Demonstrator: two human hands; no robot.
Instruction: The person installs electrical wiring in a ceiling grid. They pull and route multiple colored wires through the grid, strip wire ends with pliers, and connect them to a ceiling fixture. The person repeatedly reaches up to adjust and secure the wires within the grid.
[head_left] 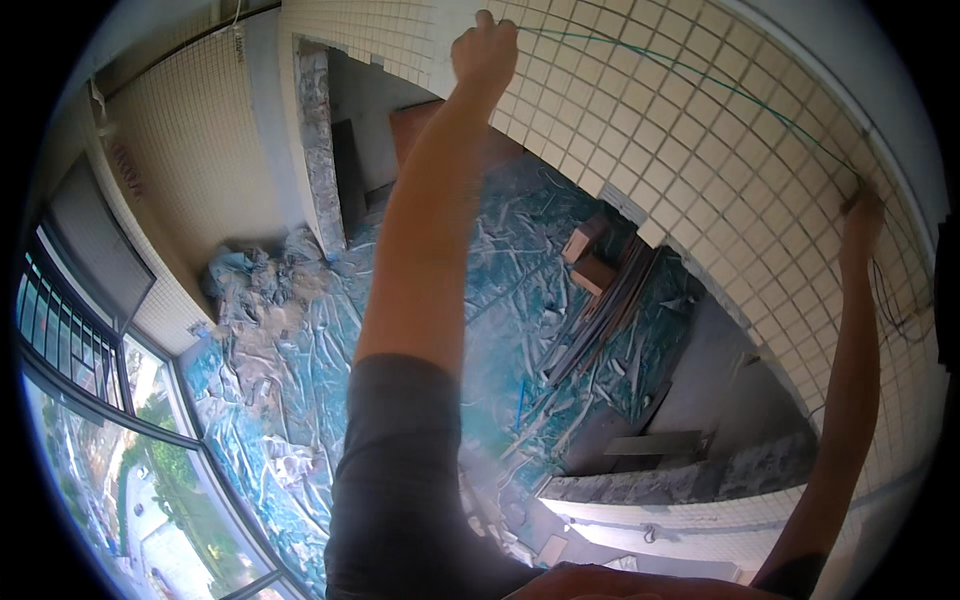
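Both my arms are raised toward a wall of small cream tiles [620,100]. My left hand [485,52] is closed at the top of the view, its fingers pinching one end of a thin green wire [700,75]. The wire runs slackly across the tiles to my right hand [862,212], which is closed on it near the right edge. The right fingers are dim and partly blurred. Below the right hand, thin dark loops of wire [885,300] hang against the wall.
Crumpled blue-green plastic sheeting [500,250] covers the floor far below. On it lie long strips [610,305], brown boxes [593,273] and a rubble heap [265,300]. A doorway with a rough edge [318,150] stands at the back; a large window [150,480] is at left.
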